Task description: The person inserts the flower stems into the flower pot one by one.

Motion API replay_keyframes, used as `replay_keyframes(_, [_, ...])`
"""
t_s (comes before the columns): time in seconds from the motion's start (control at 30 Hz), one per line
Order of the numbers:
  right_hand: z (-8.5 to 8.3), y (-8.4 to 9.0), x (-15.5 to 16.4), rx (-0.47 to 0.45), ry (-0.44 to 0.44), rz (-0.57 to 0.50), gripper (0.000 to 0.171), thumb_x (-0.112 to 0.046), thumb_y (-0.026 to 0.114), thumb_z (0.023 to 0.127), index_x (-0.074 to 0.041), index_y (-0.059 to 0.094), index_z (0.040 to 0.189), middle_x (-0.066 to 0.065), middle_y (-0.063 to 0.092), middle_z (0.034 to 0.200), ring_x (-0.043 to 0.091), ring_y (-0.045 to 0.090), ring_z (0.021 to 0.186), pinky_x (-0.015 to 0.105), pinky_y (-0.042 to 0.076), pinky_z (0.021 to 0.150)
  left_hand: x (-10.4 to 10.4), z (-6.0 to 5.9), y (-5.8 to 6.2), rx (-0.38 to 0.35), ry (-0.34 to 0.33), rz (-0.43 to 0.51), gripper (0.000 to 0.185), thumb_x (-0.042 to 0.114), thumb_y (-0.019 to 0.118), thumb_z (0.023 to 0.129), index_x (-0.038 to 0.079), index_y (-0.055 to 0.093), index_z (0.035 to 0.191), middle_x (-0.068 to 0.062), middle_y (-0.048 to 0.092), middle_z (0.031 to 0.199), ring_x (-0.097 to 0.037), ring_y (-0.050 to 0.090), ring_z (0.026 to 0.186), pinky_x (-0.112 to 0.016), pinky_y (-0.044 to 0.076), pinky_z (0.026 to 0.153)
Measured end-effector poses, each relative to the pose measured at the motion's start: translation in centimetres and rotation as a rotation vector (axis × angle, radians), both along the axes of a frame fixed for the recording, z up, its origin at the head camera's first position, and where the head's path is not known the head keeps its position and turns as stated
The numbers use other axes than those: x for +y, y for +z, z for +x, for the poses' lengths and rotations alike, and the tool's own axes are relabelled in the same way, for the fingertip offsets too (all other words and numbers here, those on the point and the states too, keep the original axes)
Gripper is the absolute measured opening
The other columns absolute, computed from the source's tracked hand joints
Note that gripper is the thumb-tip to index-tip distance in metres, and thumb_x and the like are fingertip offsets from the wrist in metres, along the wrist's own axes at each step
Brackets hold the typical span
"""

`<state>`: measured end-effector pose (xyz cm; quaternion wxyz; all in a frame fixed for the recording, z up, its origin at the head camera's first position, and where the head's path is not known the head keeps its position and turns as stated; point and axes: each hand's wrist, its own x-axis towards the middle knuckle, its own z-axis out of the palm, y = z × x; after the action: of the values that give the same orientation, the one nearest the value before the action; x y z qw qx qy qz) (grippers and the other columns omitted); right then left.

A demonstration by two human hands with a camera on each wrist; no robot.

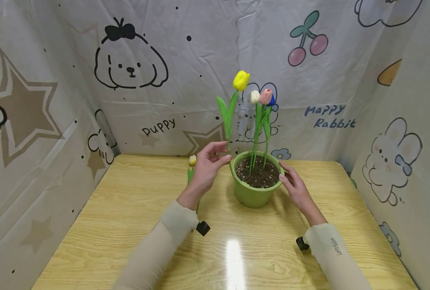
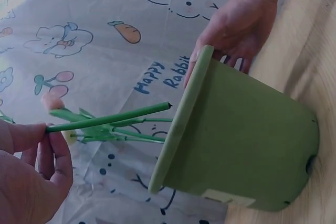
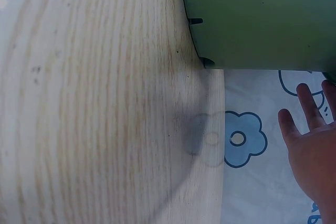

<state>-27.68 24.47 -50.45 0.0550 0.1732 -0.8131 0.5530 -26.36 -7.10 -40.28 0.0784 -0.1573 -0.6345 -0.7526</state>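
My left hand (image 1: pixel 208 167) pinches the green stem of a yellow tulip (image 1: pixel 241 80) between thumb and fingers, upright at the pot's left side. In the left wrist view the bare lower end of its stem (image 2: pixel 121 117) shows close to the pot's rim. The green flowerpot (image 1: pixel 252 196) holds dark soil (image 1: pixel 262 180), with a white tulip (image 1: pixel 255 97), a pink tulip (image 1: pixel 265 96) and a partly hidden blue tulip (image 1: pixel 272 100) standing in it. At the pot's right rim rests my right hand (image 1: pixel 297 191), its fingers fairly straight along the side.
Another tulip (image 1: pixel 192 160), pale yellow, lies on the wooden table (image 1: pixel 135 217) left of the pot, partly covered by my left hand and wrist. A printed cloth (image 1: pixel 200 48) hangs behind the table and along both sides.
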Motion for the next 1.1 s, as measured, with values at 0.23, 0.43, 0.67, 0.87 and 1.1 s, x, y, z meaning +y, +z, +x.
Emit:
replay_keyframes(0.23, [0.1, 0.0, 0.0, -0.002, -0.007, 0.007, 0.054, -0.021, 0.043, 0.113, -0.008, 0.029, 0.163, 0.022, 0.031, 0.166, 0.045, 0.041, 0.145, 0.002, 0.035, 0.101, 1.9, -1.1, 0.3, 0.020, 0.025, 0.030, 0.040, -0.007, 0.070, 0.094, -0.006, 0.062, 0.133, -0.016, 0.065, 0.113, -0.013, 0.068, 0.090, -0.026, 0.061, 0.083])
replay_keyframes(0.43, [0.1, -0.1, 0.0, 0.004, 0.001, 0.003, 0.054, -0.020, 0.043, 0.113, -0.009, 0.028, 0.164, 0.022, 0.031, 0.166, 0.044, 0.041, 0.144, 0.002, 0.036, 0.101, 3.1, -2.0, 0.3, 0.054, 0.036, 0.027, 0.040, -0.008, 0.070, 0.093, -0.006, 0.062, 0.132, -0.028, 0.063, 0.120, -0.015, 0.067, 0.090, -0.024, 0.060, 0.083])
replay_keyframes(0.67, [0.0, -0.2, 0.0, 0.019, 0.007, -0.004, 0.054, -0.019, 0.043, 0.113, -0.009, 0.028, 0.164, 0.023, 0.032, 0.165, 0.046, 0.042, 0.144, 0.001, 0.036, 0.101, 4.0, -2.7, 0.2, 0.077, 0.056, 0.016, 0.039, -0.008, 0.071, 0.092, -0.003, 0.065, 0.130, -0.017, 0.067, 0.114, -0.023, 0.067, 0.094, -0.026, 0.061, 0.085])
replay_keyframes(0.87, [0.0, -0.2, 0.0, 0.012, 0.008, -0.004, 0.054, -0.019, 0.043, 0.113, -0.009, 0.028, 0.164, 0.023, 0.031, 0.165, 0.045, 0.041, 0.144, 0.001, 0.035, 0.101, 4.7, -3.0, 0.1, 0.091, 0.053, -0.017, 0.038, -0.006, 0.071, 0.093, -0.003, 0.065, 0.130, -0.023, 0.066, 0.119, -0.018, 0.068, 0.095, -0.028, 0.062, 0.087])
replay_keyframes(1.1, [-0.2, -0.3, 0.1, 0.005, 0.005, -0.002, 0.054, -0.020, 0.042, 0.113, -0.009, 0.028, 0.164, 0.022, 0.030, 0.166, 0.046, 0.039, 0.146, 0.000, 0.034, 0.101, 5.2, -3.2, -0.3, 0.125, 0.073, -0.086, 0.034, -0.003, 0.071, 0.094, 0.002, 0.069, 0.128, -0.019, 0.068, 0.118, -0.015, 0.068, 0.092, -0.025, 0.059, 0.086])
